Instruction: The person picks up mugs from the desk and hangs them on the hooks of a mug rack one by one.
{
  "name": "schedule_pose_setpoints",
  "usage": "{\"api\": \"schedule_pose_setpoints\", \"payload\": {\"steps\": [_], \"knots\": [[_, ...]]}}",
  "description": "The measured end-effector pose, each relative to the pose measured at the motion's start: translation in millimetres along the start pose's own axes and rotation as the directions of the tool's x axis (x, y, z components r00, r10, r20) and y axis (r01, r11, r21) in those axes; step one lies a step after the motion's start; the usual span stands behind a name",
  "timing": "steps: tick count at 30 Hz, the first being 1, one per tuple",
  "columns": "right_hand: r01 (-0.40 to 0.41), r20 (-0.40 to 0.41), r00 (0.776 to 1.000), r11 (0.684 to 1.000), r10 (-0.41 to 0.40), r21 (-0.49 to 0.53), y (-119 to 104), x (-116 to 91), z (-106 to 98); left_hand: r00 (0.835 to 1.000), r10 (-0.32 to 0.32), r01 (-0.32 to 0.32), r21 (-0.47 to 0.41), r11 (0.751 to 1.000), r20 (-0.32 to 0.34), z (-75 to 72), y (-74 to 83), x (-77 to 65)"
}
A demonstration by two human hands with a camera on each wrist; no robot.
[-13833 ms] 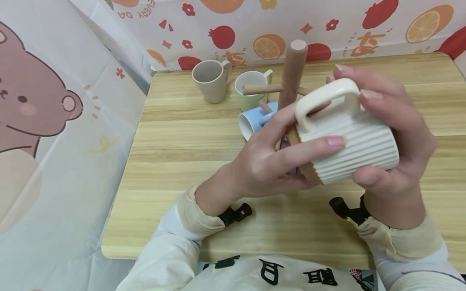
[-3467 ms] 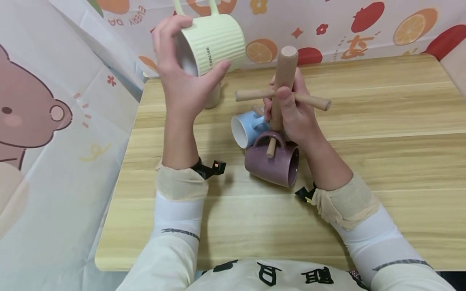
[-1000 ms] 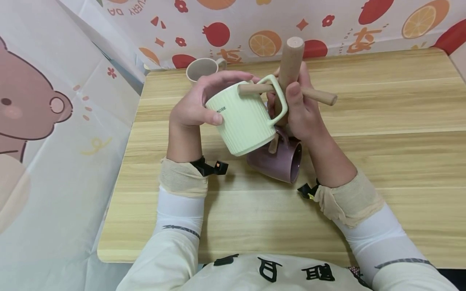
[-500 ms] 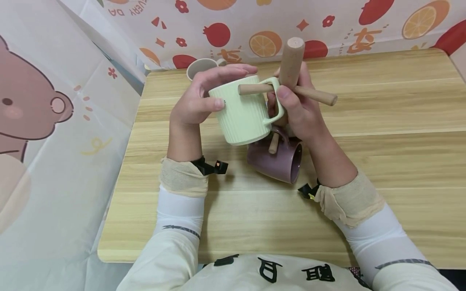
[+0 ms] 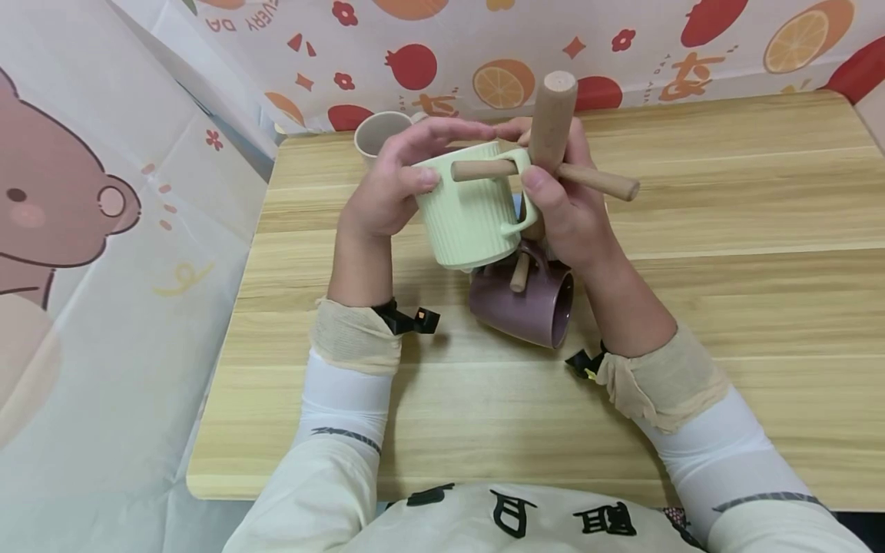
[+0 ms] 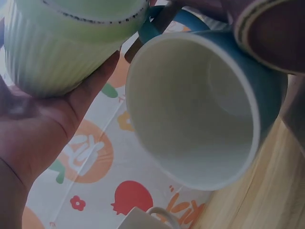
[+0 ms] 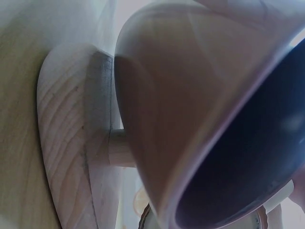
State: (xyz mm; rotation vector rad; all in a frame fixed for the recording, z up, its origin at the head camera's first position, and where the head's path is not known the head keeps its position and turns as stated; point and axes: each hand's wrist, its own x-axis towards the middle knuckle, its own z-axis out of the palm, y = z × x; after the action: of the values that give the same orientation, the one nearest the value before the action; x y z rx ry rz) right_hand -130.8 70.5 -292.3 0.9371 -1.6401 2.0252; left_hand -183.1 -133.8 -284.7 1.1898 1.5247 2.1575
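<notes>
My left hand [image 5: 387, 192] holds a light green ribbed mug [image 5: 470, 219], thumb at the near side of its rim and fingers behind. The mug's handle loops around the upper left peg of a wooden mug tree [image 5: 555, 115]; in the left wrist view the mug [image 6: 62, 52] lies against the palm. My right hand [image 5: 574, 211] grips the tree's post, its thumb beside the green handle. Below, a purple mug [image 5: 515, 303] hangs sideways by its handle on a low peg. A blue mug [image 6: 190, 109] with a white inside hangs behind, mostly hidden in the head view.
A beige mug [image 5: 379, 134] stands at the table's back left, partly behind my left hand. The upper right peg [image 5: 601, 182] points outward bare. The tree's wooden base [image 7: 66, 133] rests on the table [image 5: 726, 307]. A printed curtain [image 5: 456, 46] hangs behind.
Earlier both hands held a cream mug, now out of them. My left hand has brought the green mug from upper left onto the peg, lately sliding it rightward toward the post.
</notes>
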Motion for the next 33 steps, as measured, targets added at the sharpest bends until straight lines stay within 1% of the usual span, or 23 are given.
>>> {"api": "schedule_pose_setpoints", "payload": {"steps": [4, 6, 8, 11, 16, 18, 22, 24, 27, 33], "knots": [[-0.018, -0.005, 1.000, 0.999, 0.018, 0.029, -1.2, -0.8, 1.0, 0.997, -0.051, 0.053, 0.035, 0.998, -0.064, 2.1, -1.8, -0.5], [-0.017, -0.007, 1.000, 1.000, 0.018, 0.025, -0.9, -1.1, 0.7, 0.994, -0.064, 0.069, 0.053, 0.996, -0.085, 3.1, -2.0, 0.0], [-0.012, -0.003, 1.000, 1.000, 0.012, 0.026, 0.0, -1.1, 0.4, 0.992, -0.067, 0.076, 0.080, 0.994, -0.103, 4.3, -1.8, 0.8], [0.024, 0.001, 1.000, 0.999, -0.024, 0.029, 2.1, -1.1, -0.5, 0.989, -0.062, 0.076, 0.108, 0.991, -0.132, 6.7, -1.5, 2.7], [0.031, -0.014, 0.999, 0.998, -0.031, 0.047, 4.0, -1.5, -1.1, 0.983, -0.037, 0.065, 0.155, 0.986, -0.179, 10.7, -0.7, 5.4], [0.017, -0.021, 1.000, 0.999, -0.016, 0.047, 4.1, -1.7, -1.3, 0.981, -0.034, 0.071, 0.190, 0.979, -0.191, 11.7, 0.5, 5.6], [0.000, -0.027, 1.000, 0.999, 0.000, 0.036, 4.9, -2.6, -1.3, 0.979, -0.034, 0.095, 0.296, 0.950, -0.203, 13.3, 3.6, 5.0], [-0.008, -0.031, 0.999, 1.000, 0.009, 0.027, 5.5, -3.2, -1.2, 0.977, -0.040, 0.109, 0.329, 0.938, -0.211, 14.4, 4.7, 5.0], [-0.022, -0.038, 0.999, 1.000, 0.022, 0.012, 5.9, -3.9, -0.8, 0.975, -0.058, 0.132, 0.351, 0.927, -0.214, 16.1, 5.0, 5.5], [-0.053, -0.057, 0.997, 0.999, 0.053, 0.000, 4.1, -3.6, -0.7, 0.966, -0.120, 0.199, 0.365, 0.909, -0.229, 20.1, 4.0, 7.3]]}}
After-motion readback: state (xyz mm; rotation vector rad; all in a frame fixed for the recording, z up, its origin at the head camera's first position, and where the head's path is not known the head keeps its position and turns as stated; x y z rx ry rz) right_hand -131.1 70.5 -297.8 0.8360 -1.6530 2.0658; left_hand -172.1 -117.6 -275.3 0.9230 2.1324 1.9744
